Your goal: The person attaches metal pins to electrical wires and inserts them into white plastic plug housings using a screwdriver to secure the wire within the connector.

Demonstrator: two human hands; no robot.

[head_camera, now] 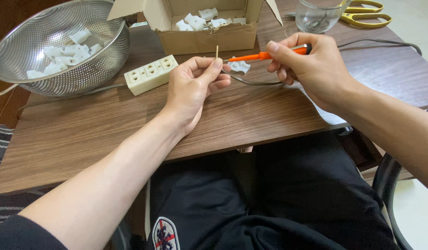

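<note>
A dark wood-grain table (107, 125) is seen from above. A small brass-coloured part (217, 51) is pinched upright in the closed fingertips of the left hand (193, 85), above the table's middle. An orange-handled screwdriver (260, 56) is gripped in the closed right hand (311, 65), its tip brought against the part. A grey cable (251, 82) lies beneath; a cream socket strip (151, 74), a colander (61, 46) and a cardboard box (204, 39) sit toward the far edge. A slipped tip could likely jab the fingers or flick the part away.
</note>
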